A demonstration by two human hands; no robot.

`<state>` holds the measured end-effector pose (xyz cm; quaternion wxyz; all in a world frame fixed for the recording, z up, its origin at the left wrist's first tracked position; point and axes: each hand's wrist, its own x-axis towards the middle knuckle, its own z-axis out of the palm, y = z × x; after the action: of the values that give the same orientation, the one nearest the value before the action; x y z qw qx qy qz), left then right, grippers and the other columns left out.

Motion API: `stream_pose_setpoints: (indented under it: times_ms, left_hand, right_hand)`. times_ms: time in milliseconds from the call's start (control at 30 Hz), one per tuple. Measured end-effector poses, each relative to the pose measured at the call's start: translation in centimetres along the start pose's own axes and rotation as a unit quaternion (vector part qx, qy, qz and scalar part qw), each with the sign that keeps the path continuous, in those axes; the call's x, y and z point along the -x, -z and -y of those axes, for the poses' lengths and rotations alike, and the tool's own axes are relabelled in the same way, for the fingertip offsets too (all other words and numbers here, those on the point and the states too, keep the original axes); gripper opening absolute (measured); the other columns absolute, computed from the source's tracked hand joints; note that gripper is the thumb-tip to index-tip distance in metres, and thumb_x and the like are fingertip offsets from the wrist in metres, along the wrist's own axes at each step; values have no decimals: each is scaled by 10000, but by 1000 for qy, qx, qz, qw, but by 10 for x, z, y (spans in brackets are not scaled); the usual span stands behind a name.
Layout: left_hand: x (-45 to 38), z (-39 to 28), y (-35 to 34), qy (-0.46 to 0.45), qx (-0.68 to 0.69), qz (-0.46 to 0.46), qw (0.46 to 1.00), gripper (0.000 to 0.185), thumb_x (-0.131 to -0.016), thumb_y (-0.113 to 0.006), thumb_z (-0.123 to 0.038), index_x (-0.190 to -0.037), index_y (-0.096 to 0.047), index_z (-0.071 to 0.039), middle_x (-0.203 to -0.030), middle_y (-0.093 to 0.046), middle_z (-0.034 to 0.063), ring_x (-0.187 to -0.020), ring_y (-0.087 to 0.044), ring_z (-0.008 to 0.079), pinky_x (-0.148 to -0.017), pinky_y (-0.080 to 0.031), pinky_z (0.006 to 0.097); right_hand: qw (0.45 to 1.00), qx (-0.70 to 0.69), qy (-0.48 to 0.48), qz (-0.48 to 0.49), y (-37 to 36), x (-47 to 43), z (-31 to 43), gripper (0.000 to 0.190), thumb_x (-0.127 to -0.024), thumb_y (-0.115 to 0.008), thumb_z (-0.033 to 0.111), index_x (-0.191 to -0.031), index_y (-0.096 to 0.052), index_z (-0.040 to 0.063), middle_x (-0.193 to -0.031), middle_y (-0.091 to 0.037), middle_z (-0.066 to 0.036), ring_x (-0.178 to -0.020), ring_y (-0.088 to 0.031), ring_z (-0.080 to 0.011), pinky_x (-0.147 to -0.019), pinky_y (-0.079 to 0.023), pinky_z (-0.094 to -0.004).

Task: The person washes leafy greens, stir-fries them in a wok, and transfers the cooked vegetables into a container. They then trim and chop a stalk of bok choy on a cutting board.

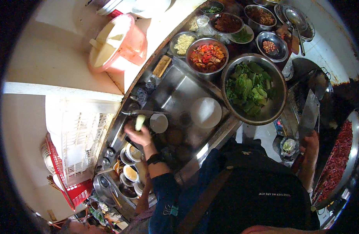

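My left hand (138,135), with a dark band on the wrist, holds a pale green vegetable piece (140,122) at the left side of the metal sink, close to the faucet (135,112). Which vegetable it is cannot be told. A white bowl (158,123) is just right of that hand, and a larger round white bowl (206,112) is farther right in the sink. At the right, my right hand (310,141) grips a cleaver (309,111), its broad blade pointing away from me. Beside this hand stands a bag-lined container (288,148) with pale green scraps.
A large metal bowl (224,98) of leafy greens sits on the sink's right edge; a bowl of chopped red peppers (207,58) is behind. Used bowls (130,173) crowd the lower left, beside another person's arm (144,187). A tray of shredded red food (337,161) lies far right.
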<state>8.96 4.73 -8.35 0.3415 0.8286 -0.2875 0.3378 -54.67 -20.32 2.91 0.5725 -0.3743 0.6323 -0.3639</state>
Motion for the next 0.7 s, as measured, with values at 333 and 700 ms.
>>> stream_pose_setpoints:
  times_ms: [333, 700]
  left_hand:
    - [-95, 82, 10, 188, 212, 288, 915, 300, -985, -552, -164, -1151, -641, 69, -1043, -706, 99, -936, -660, 220, -832, -507, 330]
    - [-85, 135, 20, 115, 185, 308, 926, 420, -907, -650, -355, -1062, -639, 35, -790, -634, 48, -658, -558, 176, -555, -461, 362]
  right_hand:
    - [996, -86, -5, -26, 2, 13, 6, 569, -742, -589, 110, -1302, -506, 56, -984, -638, -65, -610, -507, -74, -403, -332, -199]
    - [971, -190, -14, -144, 42, 52, 5, 465, -783, -529, 56, -1248, -512, 54, -876, -571, -39, -565, -451, -68, -402, -319, -189]
